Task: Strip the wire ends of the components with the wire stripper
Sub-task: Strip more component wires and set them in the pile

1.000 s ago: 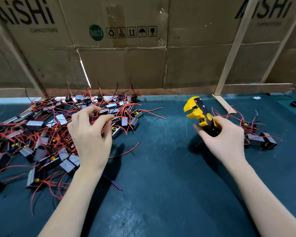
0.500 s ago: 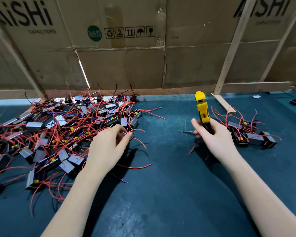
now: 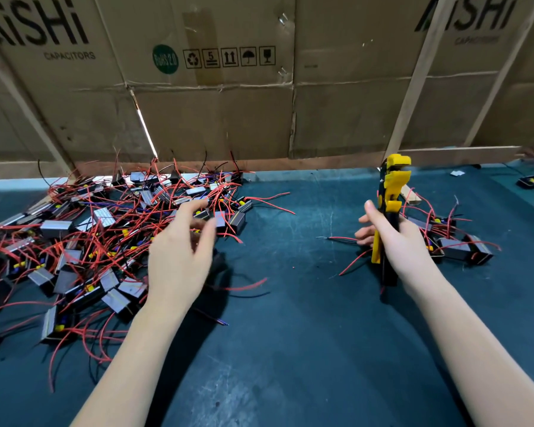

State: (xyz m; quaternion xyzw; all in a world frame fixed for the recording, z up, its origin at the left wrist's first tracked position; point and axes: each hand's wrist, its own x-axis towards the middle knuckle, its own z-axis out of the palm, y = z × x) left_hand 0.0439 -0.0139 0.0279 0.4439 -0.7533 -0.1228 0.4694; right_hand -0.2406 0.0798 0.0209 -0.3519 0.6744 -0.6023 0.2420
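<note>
Standing upright above the dark green worktop (image 3: 290, 349), yellow-and-black wire stripper (image 3: 390, 208), head up and handles down, clasped around the handles by the right hand (image 3: 395, 241), fingers (image 3: 364, 232) curled round the grip. Just beyond and to the right, a small cluster of components (image 3: 457, 246) with red leads, seemingly the finished lot; a stray red wire (image 3: 353, 261) and a thin dark one lying on the worktop beside the tool. Over at the left, the big tangled pile of components (image 3: 105, 238), grey-black blocks with red wires knotted across one another. Hovering at its near-right edge, the left hand (image 3: 179, 257), fingers spread and loosely bent, thumb apart, blurred; nothing plainly held, though any thin lead caught between the fingertips too smeared to make out. Behind it all, a cardboard wall (image 3: 228, 103) printed with capacitor markings. Likely step: picking the next piece from the heap. Risks from here: pulling one block and dragging several others along by the interlaced wires, spilling the pile toward the near edge; grabbing a lead rather than a body and kinking it; feeding a wire too deep or crooked into the stripper head and nicking the strands.
</note>
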